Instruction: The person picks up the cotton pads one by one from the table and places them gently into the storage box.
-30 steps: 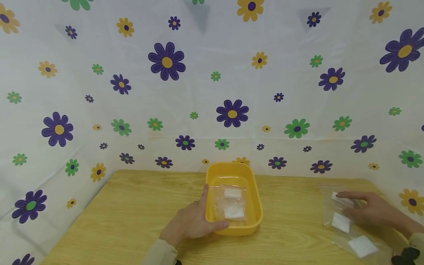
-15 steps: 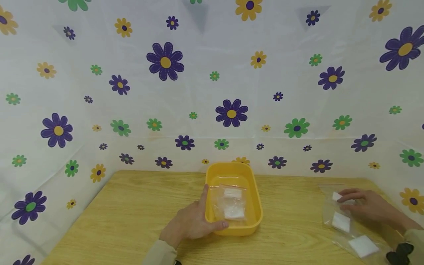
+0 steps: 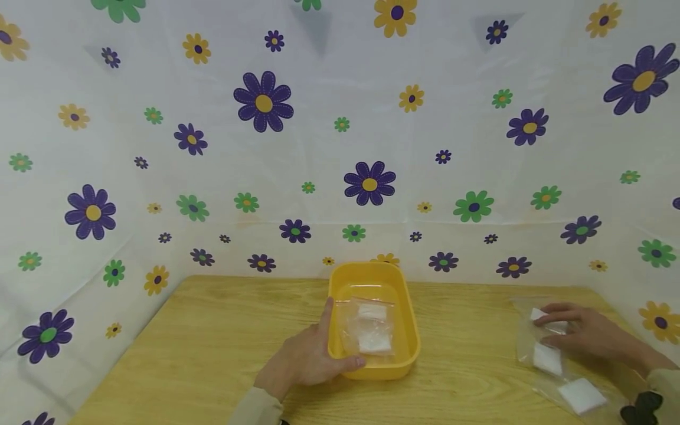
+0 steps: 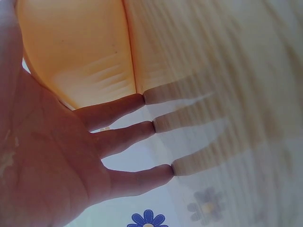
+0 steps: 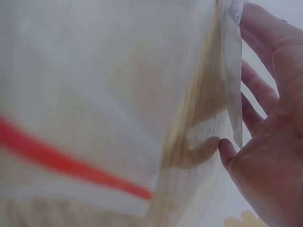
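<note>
My left hand (image 3: 308, 360) rests against the left side of a yellow plastic bin (image 3: 406, 319), thumb over its near rim. In the left wrist view its fingers (image 4: 128, 135) stretch straight, tips touching the table. Inside the bin lie clear plastic bags with white squares (image 3: 374, 342). At the right, my right hand (image 3: 595, 339) holds a clear zip bag (image 3: 526, 348) that contains white squares, fingers and thumb curved about its upper square. The right wrist view has the bag's raised edge (image 5: 232, 71) between thumb and fingers, and a red seal strip (image 5: 61, 161).
Nearer me on the right lies another clear bag with a white square (image 3: 582, 395), partly under the right forearm. The wooden table (image 3: 223, 330) backs onto a white sheet (image 3: 319, 141) printed with flowers, which also hangs along both sides.
The right hand's index finger and thumb draw in and shift slightly over the bag's upper square. The left hand and the bin keep their places; the head view tilts a little.
</note>
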Action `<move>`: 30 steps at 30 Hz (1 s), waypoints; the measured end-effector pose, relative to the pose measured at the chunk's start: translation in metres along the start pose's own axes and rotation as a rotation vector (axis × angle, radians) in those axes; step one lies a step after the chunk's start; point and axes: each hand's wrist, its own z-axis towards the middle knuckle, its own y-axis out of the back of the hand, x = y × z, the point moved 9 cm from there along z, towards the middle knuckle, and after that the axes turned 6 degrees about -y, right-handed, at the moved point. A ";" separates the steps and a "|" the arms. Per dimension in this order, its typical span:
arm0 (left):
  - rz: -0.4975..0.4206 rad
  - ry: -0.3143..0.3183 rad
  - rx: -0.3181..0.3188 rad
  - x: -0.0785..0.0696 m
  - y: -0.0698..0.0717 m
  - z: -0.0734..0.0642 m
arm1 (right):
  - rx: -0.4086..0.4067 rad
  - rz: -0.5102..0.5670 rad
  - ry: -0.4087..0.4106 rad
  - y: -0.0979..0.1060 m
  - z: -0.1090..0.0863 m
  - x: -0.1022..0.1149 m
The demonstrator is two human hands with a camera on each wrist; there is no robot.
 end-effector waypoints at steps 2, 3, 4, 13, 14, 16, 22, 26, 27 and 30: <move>-0.001 0.003 0.000 0.001 0.000 -0.001 | -0.004 -0.011 0.010 -0.001 0.001 0.001; -0.002 0.004 0.001 0.001 0.000 -0.001 | -0.005 -0.013 0.013 -0.002 0.002 0.000; 0.000 0.005 0.001 0.001 0.000 -0.001 | -0.008 -0.018 0.018 -0.002 0.002 0.001; 0.001 0.008 0.005 0.001 0.000 -0.002 | 0.051 0.113 -0.054 0.001 -0.001 -0.007; 0.001 0.007 0.005 0.001 0.000 -0.002 | 0.059 0.121 -0.061 0.001 0.000 -0.009; 0.000 0.007 0.003 0.001 0.001 -0.002 | 0.069 0.119 -0.060 0.000 0.001 -0.012; -0.001 0.001 0.002 0.001 0.000 -0.002 | 0.003 0.044 0.040 -0.001 0.004 -0.006; -0.002 0.002 0.002 0.000 0.000 -0.002 | -0.050 0.017 0.052 0.002 0.005 -0.007; -0.001 0.001 0.001 0.000 0.000 -0.002 | -0.055 0.021 0.050 0.003 0.006 -0.008; -0.004 0.001 0.001 0.000 0.001 -0.002 | -0.057 0.035 0.031 0.005 0.007 -0.010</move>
